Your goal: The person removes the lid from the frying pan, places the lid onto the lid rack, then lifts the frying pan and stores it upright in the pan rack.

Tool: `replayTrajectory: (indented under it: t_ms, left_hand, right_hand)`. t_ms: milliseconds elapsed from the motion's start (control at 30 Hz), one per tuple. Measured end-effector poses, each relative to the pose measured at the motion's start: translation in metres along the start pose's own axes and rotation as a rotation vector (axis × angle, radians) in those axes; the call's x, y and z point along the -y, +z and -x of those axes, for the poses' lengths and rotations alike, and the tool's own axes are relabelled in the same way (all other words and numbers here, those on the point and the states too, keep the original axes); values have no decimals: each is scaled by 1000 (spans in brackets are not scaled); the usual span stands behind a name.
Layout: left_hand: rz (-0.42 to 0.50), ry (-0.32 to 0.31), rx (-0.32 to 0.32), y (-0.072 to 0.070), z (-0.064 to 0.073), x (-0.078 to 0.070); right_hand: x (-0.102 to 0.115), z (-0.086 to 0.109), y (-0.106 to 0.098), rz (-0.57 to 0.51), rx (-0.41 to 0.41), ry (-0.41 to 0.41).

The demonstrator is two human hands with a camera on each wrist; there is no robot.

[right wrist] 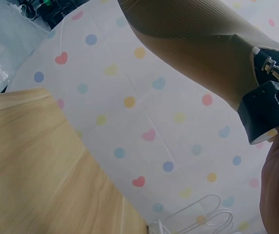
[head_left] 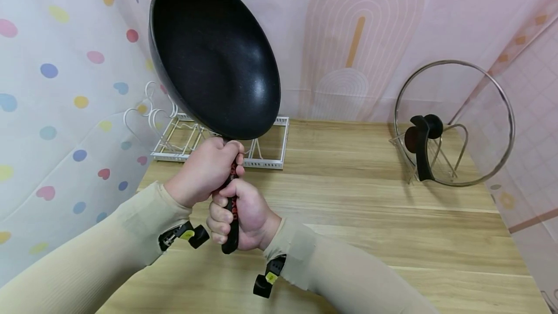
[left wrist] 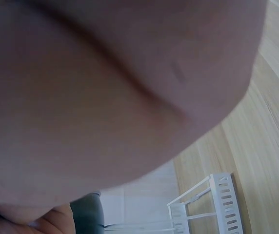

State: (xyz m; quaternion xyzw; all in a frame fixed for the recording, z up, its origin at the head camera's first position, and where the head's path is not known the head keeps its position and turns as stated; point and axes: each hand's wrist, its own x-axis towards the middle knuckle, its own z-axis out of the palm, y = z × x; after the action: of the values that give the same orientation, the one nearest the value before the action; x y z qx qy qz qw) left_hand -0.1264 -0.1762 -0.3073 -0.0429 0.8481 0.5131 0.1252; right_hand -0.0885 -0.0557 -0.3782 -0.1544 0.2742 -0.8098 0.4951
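Held up in the head view is a black wok point(head_left: 213, 62), tilted so its dark inside faces me. My left hand point(head_left: 209, 168) grips the upper part of its black handle point(head_left: 232, 241), close to the pan. Below it, my right hand point(head_left: 246, 214) curls round the lower part of the same handle, which carries red lettering. Behind the wok, a white wire rack point(head_left: 266, 164) lies on the wooden table, partly hidden by the pan. The left wrist view is mostly filled by blurred skin, with the rack's end point(left wrist: 227, 204) at the bottom.
At the right, a glass lid point(head_left: 507, 110) with a steel rim and black knob leans upright in a small wire stand point(head_left: 462, 151). The wooden table point(head_left: 370, 236) meets patterned curtains point(head_left: 65, 86) at the left, back and right.
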Motion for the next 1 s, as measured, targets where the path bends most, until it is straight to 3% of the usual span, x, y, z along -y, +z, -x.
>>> replayTrajectory:
  t_ms: [1000]
  left_hand:
    - [-76, -3, -29, -9, 3, 3]
  right_hand:
    - [-4, -9, -1, 4, 21, 19]
